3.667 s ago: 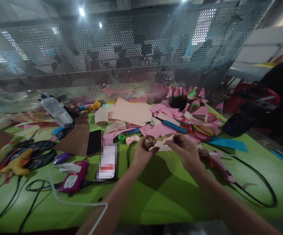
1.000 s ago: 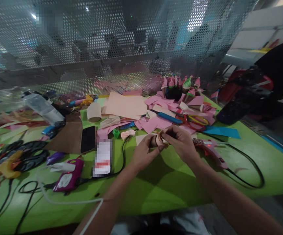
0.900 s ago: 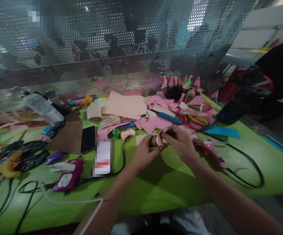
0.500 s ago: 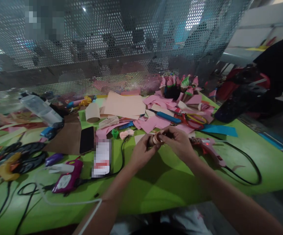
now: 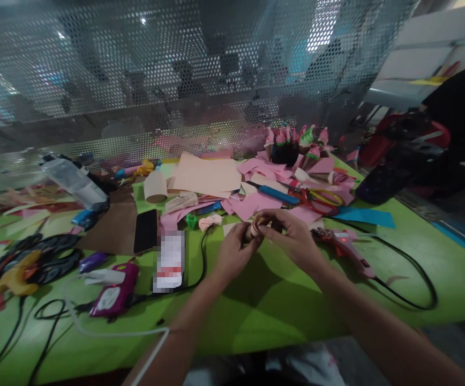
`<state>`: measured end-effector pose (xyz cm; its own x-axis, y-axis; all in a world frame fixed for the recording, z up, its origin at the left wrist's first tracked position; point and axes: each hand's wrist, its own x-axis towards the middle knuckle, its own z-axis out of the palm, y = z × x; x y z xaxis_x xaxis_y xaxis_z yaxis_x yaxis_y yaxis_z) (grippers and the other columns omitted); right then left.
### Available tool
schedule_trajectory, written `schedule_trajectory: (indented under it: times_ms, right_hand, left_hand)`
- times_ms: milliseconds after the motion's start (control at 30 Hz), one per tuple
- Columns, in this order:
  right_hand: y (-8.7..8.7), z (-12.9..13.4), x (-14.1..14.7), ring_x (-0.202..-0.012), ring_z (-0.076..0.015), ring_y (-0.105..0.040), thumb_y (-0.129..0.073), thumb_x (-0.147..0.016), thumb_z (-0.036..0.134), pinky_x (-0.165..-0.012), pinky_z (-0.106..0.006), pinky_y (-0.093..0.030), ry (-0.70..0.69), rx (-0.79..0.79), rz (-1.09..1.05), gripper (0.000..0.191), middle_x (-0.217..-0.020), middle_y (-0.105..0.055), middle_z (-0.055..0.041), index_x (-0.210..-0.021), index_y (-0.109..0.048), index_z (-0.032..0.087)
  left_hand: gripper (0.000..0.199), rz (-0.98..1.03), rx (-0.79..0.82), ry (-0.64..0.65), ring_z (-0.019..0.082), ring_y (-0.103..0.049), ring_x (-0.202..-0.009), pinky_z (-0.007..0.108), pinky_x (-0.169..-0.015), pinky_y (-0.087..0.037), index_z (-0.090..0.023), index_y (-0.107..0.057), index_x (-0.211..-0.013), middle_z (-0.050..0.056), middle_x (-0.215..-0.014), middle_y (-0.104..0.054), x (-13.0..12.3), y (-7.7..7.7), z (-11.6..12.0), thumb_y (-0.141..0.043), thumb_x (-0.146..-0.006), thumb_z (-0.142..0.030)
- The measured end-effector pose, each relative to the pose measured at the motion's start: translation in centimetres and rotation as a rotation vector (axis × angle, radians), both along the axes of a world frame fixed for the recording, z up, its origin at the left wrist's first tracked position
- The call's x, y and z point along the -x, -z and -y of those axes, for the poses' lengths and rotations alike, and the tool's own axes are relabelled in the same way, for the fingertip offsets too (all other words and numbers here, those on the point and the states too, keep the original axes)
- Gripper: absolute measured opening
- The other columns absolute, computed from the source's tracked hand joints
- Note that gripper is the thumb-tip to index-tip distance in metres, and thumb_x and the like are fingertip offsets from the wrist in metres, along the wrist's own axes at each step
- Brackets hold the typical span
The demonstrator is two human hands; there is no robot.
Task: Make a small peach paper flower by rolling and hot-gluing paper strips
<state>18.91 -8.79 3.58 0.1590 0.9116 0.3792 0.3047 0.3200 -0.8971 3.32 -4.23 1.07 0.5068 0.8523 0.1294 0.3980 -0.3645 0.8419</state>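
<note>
Head view shows a small paper roll [image 5: 253,229] above the table [image 5: 256,321], pinched by the left hand [image 5: 231,254] and the right hand [image 5: 292,238], apparently being shaped, the next move calling for light, even pressure.

Green table [image 5: 264,321] had pink scraps [image 5: 259,205] heaped twd the far edge, blue strip [image 5: 366,216] nr the R edge, glue gun [image 5: 351,251] R of ctr. Black phone [image 5: 146,231] lay L of ctr by brown sheet [image 5: 114,228]; magenta box [image 5: 127,276] sat farther fwd, w/ purple bit [image 5: 92,262] nr it.
</note>
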Motion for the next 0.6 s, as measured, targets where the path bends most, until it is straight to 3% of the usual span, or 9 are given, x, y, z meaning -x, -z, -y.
schedule_trajectory:
  times_ms: [133,267,367,500,600]
  right_hand:
    - [0.04,0.28,0.28,-0.058,-0.0125,-0.052,-0.068,-0.081,0.038,-0.051,-0.025,-0.043,0.060,0.009,0.043,0.020,-0.082,-0.068,-0.0025,-0.091,-0.062,0.021]
    - [0.26,0.20,0.08,-0.064,-0.0161,-0.058,-0.067,-0.083,0.034,-0.060,-0.028,-0.047,0.044,-0.075,0.216,0.012,-0.075,-0.067,-0.0022,-0.083,-0.065,0.022]
    - [0.40,0.09,-0.26,-0.071,-0.0183,-0.063,-0.064,-0.085,0.030,-0.066,-0.030,-0.050,0.050,-0.098,0.215,0.008,-0.077,-0.070,-0.0028,-0.082,-0.067,0.022]
    - [0.45,0.16,-0.57,-0.068,-0.0171,-0.062,-0.065,-0.083,0.030,-0.063,-0.029,-0.050,0.070,-0.106,0.121,0.008,-0.079,-0.070,-0.0020,-0.083,-0.067,0.022]
    - [0.42,0.32,-0.53,-0.066,-0.0158,-0.060,-0.066,-0.083,0.031,-0.061,-0.028,-0.049,0.063,-0.120,0.117,0.009,-0.077,-0.069,-0.0010,-0.083,-0.067,0.022]
  left_hand:
    - [0.026,-0.070,-0.042,-0.032,0.020,-0.056,-0.087,0.030,-0.077,-0.043,-0.022,-0.059,-0.096,0.002,-0.091,-0.061,0.12,-0.50,-0.02,-0.048,-0.091,-0.046]
    - [0.026,-0.074,-0.046,-0.033,0.022,-0.058,-0.096,0.033,-0.084,-0.045,-0.023,-0.060,-0.103,0.004,-0.100,-0.064,0.04,-0.47,-0.09,-0.054,-0.088,-0.043]
    - [0.032,0.076,0.068,-0.041,0.021,-0.059,-0.097,0.033,-0.086,-0.047,-0.021,-0.059,-0.107,0.005,-0.104,-0.065,-0.16,-0.13,-0.07,-0.064,-0.082,-0.040]
    - [0.041,0.229,0.255,-0.032,0.020,-0.060,-0.095,0.030,-0.083,-0.050,-0.021,-0.057,-0.113,0.004,-0.105,-0.066,-0.27,0.18,0.01,-0.070,-0.077,-0.034]
    - [0.041,0.255,0.267,-0.022,0.018,-0.059,-0.094,0.028,-0.081,-0.049,-0.021,-0.055,-0.115,0.003,-0.105,-0.065,-0.21,0.36,-0.04,-0.069,-0.078,-0.034]
